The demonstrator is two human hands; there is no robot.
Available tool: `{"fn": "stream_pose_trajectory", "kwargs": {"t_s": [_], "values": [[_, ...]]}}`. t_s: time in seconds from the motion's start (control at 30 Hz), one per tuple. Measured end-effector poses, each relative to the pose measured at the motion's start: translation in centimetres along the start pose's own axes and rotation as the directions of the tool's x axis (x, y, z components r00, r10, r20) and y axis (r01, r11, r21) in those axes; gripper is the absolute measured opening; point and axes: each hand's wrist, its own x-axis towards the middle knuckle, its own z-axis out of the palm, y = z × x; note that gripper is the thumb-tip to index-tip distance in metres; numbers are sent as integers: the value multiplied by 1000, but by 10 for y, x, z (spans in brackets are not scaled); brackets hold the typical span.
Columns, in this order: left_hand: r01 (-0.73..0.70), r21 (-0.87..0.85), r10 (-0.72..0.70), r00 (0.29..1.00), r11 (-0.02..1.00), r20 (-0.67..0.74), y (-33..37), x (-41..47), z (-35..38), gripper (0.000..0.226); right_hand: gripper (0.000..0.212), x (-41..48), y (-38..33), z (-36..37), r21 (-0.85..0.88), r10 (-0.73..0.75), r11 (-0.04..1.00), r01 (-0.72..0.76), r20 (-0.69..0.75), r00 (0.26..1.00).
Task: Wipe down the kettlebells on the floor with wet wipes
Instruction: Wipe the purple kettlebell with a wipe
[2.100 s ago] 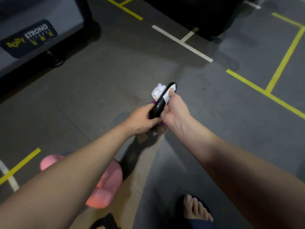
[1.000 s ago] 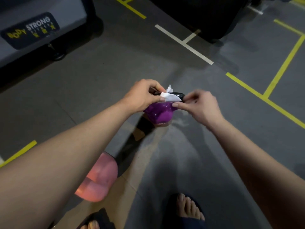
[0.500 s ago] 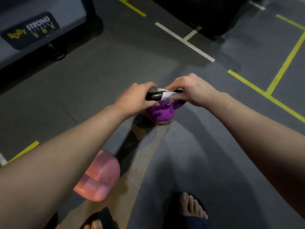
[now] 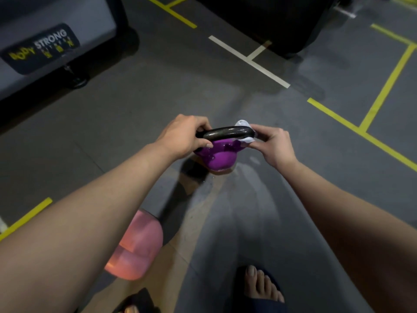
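A purple kettlebell (image 4: 220,158) with a black handle (image 4: 228,132) stands on the grey floor in the middle of the view. My left hand (image 4: 184,135) grips the handle's left end. My right hand (image 4: 272,143) pinches a white wet wipe (image 4: 244,132) wrapped around the handle's right end. A pink kettlebell (image 4: 135,247) sits on the floor nearer to me, partly hidden behind my left forearm.
A grey machine base with a "Body Strong" label (image 4: 42,47) stands at the far left. A dark piece of equipment (image 4: 259,21) is at the top. Yellow and white floor lines (image 4: 383,91) cross the right side. My sandalled feet (image 4: 259,285) are at the bottom.
The handle, turned up on end two seconds ago, now lies level above the purple body. My right hand has slid with the wipe to the handle's right end. My left hand kept its grip.
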Motion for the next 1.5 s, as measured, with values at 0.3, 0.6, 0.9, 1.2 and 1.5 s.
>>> {"fn": "stream_pose_trajectory", "kwargs": {"t_s": [0.3,0.6,0.9,1.2,1.5], "values": [[0,-12,0,1000,1000,21,-1,0,-1,40,37,-4,3,18,132,142,983,-127,-114,983],[4,-28,-3,1000,1000,31,-4,-1,0,39,33,4,-21,-2,-275,-69,959,70,15,998],[10,-20,-9,999,1000,37,0,0,-3,40,43,1,22,19,387,180,903,-187,55,982],[23,-12,-23,999,1000,44,1,1,-4,40,45,3,25,37,505,262,803,-315,175,949],[26,-35,-24,999,999,36,0,-5,-3,40,24,-10,25,29,388,239,895,-222,5,971]]}}
